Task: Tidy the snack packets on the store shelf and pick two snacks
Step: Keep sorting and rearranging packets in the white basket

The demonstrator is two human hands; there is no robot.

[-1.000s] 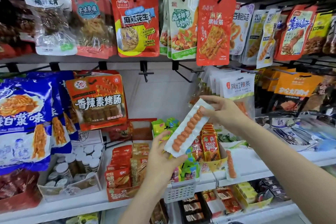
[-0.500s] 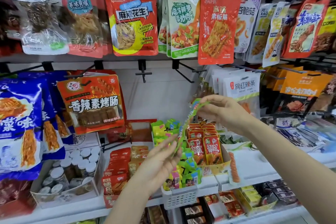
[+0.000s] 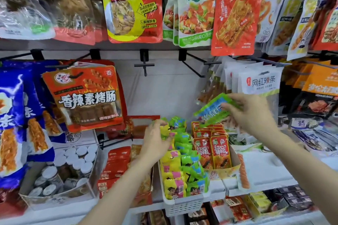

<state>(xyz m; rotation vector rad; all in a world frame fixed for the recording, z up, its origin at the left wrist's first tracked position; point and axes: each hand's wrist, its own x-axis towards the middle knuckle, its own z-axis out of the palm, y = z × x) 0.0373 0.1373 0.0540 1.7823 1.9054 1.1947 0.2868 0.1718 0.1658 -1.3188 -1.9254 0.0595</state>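
Right hand (image 3: 250, 113) pinches a green-and-blue packet (image 3: 213, 108) by its right end, up in the air above the red sachets (image 3: 212, 144), just right of the white basket (image 3: 182, 204). Left hand (image 3: 155, 140) sits on the far-left yellow-green packets (image 3: 180, 162) in that basket, fingers curled into them; can't tell if it actually grips one.

Risks:
- One-end pinch on a slick film pack: it hangs tilted, could slip and drop into the red sachets or behind the row.
- Basket overhangs the shelf (image 3: 265, 175) edge on the near side; a hard push from the left hand may tip it or spill packs.
- Packs are loosely stacked, so pulling one likely drags its neighbours.

Held packet looks flat, thin, glossy, long, motion-blurred; print unreadable. Basket packs are small, crinkly, jumbled, not in rows.
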